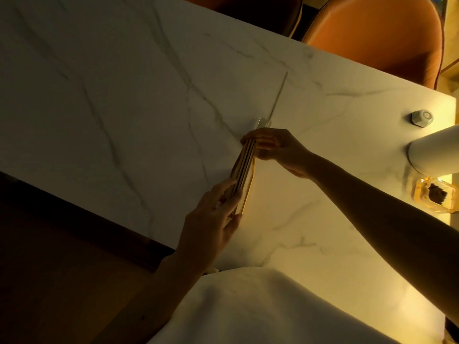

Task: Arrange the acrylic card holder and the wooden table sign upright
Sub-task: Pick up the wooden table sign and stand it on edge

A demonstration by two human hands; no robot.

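The wooden table sign (244, 170) is standing on edge near the middle of the marble table (124, 95), seen from above as a thin layered slab. The left hand (213, 219) is gripping its near end, fingers wrapping both faces. The right hand (275, 147) is clasping the far end. At one o'clock from the sign, the acrylic card holder (279, 95) is standing upright, just beyond the right fingertips. At three o'clock, well apart, an amber glass dish (434, 194) is sitting.
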